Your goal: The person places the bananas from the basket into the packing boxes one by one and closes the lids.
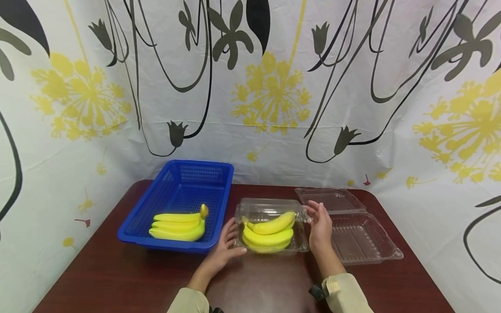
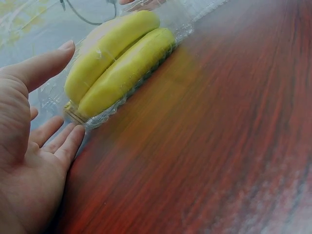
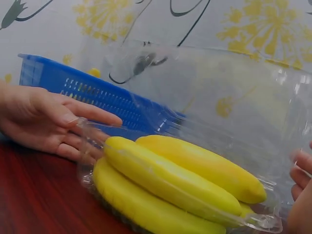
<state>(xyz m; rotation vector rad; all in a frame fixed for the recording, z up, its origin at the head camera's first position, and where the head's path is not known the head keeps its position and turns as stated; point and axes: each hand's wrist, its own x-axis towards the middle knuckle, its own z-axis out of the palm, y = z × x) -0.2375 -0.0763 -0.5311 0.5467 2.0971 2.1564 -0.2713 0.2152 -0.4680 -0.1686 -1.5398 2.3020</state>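
Observation:
A clear plastic clamshell box (image 1: 302, 244) stands on the table with its lid (image 1: 258, 208) raised at the back. Several yellow bananas (image 1: 270, 237) lie bunched inside it. My left hand (image 1: 224, 248) is at the box's left end, thumb spread and fingers extended, fingertips right at the wall. On the other side my right hand (image 1: 322, 228) has its loosely bent fingers by the right edge of the raised lid. In the right wrist view only a few of the right hand's fingers (image 3: 301, 170) show at the frame's edge.
At the left stands a blue plastic basket (image 1: 124, 234) holding more bananas (image 1: 178, 228) near its front. A second clear clamshell box (image 1: 362, 239) lies opened on the right, close by my right forearm. A patterned cloth (image 1: 254, 165) hangs behind the dark red table (image 1: 117, 278).

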